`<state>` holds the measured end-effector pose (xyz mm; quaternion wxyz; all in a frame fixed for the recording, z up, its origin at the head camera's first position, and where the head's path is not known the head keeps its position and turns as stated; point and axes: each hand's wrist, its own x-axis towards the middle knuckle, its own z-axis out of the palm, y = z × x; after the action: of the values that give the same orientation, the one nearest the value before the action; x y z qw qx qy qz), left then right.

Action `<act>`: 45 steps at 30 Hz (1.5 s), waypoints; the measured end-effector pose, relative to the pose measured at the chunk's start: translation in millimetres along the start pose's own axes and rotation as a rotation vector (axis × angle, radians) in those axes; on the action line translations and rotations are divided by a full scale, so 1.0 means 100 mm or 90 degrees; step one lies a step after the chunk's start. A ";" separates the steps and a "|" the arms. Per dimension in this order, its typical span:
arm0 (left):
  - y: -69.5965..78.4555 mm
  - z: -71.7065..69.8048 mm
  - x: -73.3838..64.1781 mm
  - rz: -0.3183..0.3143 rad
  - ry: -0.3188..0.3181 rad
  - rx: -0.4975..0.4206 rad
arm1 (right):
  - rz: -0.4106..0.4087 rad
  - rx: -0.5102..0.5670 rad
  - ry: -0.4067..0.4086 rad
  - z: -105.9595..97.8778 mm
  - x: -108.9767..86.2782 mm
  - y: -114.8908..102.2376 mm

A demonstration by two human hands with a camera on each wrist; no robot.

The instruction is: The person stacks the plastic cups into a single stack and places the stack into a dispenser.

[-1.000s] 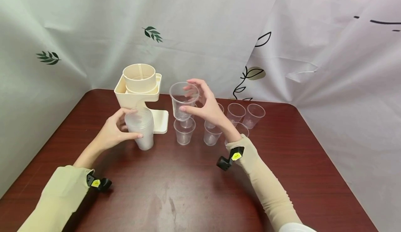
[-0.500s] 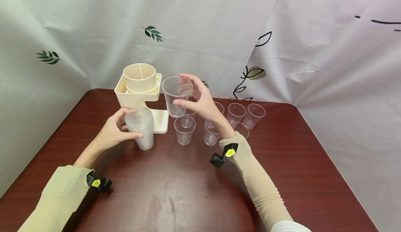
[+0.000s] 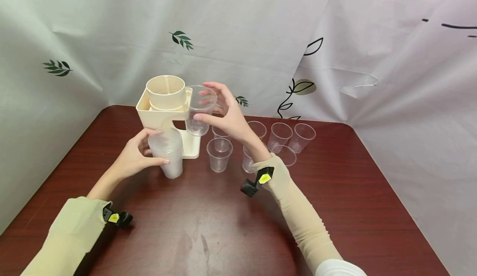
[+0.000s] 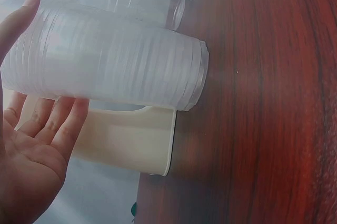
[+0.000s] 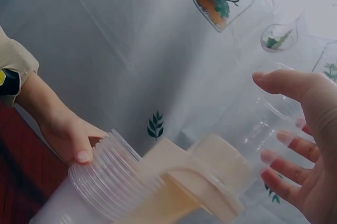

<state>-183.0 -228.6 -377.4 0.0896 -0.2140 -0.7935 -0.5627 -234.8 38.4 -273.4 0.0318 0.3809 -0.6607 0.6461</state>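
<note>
- Clear cup (image 3: 199, 109): one, pinched in right hand (image 3: 227, 116), raised beside cream dispenser (image 3: 165, 102).
- Cup stack (image 3: 167, 151): one, left hand (image 3: 136, 156) curled around it, on table (image 3: 223, 226).
- Loose cups (image 3: 219, 155): about seven, standing just behind the right wrist.

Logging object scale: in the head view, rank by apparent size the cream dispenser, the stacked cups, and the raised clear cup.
1. cream dispenser
2. stacked cups
3. raised clear cup; it sits farther back, so that gap is unsure.

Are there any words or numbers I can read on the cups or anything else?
No readable text anywhere.
Yellow tags on the wrist cameras: marks too small to read.
Clear cup, cup stack, cream dispenser: plain.
Backdrop cloth: only leaf drawings.
</note>
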 end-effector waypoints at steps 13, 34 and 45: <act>0.00 0.00 0.01 0.001 -0.007 -0.007 | -0.019 0.013 -0.026 0.17 0.07 0.02; 0.01 0.00 0.00 -0.003 -0.012 -0.011 | 0.024 0.038 -0.060 0.41 0.09 0.09; 0.02 0.00 -0.01 -0.005 -0.013 -0.008 | 0.056 0.034 -0.081 0.49 0.07 0.18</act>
<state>-181.3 -228.7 -376.3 0.0782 -0.2171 -0.7915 -0.5659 -227.7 -10.4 -292.9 -0.0487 0.3925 -0.6597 0.6391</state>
